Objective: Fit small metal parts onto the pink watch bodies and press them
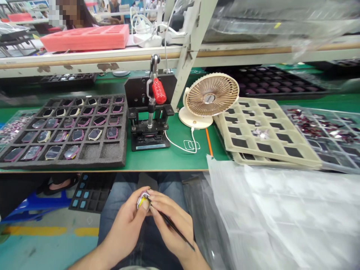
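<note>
Above my lap, my left hand (128, 219) is closed around a small watch case (144, 202) with a purple-pink rim and yellow inside. The fingers hide much of it. My right hand (173, 221) grips a thin black tool (176, 227), perhaps tweezers, its tip at the watch case and its rear end pointing down to the right. On the bench, a dark foam tray (92, 159) of several similar watch cases lies to the left. Beside it stands a black toggle-clamp press (149, 144) with a red handle.
A beige desk fan (212, 95) stands behind an orange stick (209, 142). To the right are stacked cream trays (277, 159), a clear tray of small parts (332, 131) and white plastic sheeting (281, 210). Below the bench, a black tray (95, 187) holds blue pieces. A person sits beyond the shelf.
</note>
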`<state>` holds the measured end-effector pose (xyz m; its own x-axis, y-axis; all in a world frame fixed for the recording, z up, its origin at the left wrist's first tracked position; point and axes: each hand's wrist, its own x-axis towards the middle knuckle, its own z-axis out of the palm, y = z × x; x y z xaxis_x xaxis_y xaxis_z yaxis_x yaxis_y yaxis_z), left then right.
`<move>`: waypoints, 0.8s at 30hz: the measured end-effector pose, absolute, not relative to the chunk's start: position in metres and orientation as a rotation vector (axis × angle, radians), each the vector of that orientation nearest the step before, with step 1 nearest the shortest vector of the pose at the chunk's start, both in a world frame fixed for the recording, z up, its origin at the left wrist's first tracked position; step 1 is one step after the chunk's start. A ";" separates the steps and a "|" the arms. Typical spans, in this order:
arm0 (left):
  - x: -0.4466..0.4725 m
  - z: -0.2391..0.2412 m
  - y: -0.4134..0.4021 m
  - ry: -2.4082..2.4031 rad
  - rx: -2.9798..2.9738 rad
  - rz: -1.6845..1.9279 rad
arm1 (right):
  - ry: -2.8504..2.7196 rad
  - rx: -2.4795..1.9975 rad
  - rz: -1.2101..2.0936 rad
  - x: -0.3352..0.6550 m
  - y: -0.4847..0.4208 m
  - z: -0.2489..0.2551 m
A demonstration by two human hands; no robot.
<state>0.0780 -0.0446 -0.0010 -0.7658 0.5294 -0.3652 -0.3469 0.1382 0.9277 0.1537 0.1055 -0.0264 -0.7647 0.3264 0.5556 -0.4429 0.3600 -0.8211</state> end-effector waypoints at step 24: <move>0.077 -0.007 -0.040 1.359 0.006 1.889 | -1.838 0.047 1.449 0.154 0.098 -0.050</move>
